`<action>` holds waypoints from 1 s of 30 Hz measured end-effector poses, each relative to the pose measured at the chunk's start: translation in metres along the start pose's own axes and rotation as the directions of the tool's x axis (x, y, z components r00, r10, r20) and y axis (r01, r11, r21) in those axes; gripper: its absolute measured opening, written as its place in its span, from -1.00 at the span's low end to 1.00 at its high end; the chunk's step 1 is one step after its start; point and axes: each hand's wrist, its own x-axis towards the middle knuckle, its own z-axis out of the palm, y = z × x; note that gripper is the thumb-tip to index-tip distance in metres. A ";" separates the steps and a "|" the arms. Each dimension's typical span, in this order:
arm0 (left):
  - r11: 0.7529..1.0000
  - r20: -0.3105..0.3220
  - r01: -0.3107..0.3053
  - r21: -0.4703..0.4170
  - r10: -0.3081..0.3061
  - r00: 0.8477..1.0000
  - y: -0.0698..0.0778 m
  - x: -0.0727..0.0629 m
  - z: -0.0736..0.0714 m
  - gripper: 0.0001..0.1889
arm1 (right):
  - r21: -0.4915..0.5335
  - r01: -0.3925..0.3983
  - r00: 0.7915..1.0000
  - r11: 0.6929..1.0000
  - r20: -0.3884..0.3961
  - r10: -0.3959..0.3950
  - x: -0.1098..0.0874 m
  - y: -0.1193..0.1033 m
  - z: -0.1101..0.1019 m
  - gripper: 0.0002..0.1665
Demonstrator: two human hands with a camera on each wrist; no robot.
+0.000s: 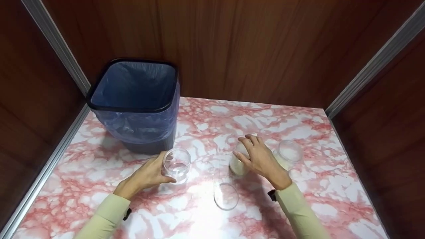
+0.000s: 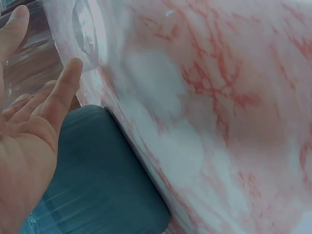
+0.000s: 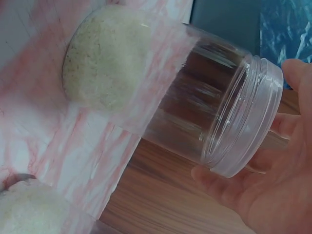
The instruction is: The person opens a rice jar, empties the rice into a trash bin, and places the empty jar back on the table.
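The hands are working apart. Left of centre, the left hand (image 1: 146, 176) is spreading nearly straight fingers and thumb about the side of a clear jar (image 1: 177, 171), below the bin (image 1: 149, 146). Right of centre, the right hand (image 1: 260, 157) is reaching palm down over a grain-filled jar (image 1: 237, 166), its thumb and fingers arching around the lid (image 3: 261, 117); whether they are clamping it cannot be told. Both forearms are angling in from the bottom edge.
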 end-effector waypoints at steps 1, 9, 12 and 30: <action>1.000 0.004 -0.002 0.000 0.002 1.000 0.000 0.000 0.000 -0.01 | -0.001 -0.006 1.000 1.000 0.014 0.006 0.000 0.000 0.000 -0.34; 0.999 0.016 0.033 -0.017 -0.033 0.999 -0.003 -0.001 0.001 0.00 | -0.051 -0.023 0.998 0.998 0.055 0.026 -0.001 -0.002 0.000 -0.21; 0.999 0.015 0.039 -0.015 -0.038 0.999 -0.003 -0.002 0.001 0.01 | -0.069 -0.012 0.999 0.998 0.048 0.015 -0.001 -0.002 0.001 -0.19; 0.995 0.047 0.097 -0.037 -0.095 0.994 0.003 -0.009 -0.014 0.09 | -0.112 -0.005 1.000 0.994 -0.001 0.005 0.001 0.001 0.006 -0.27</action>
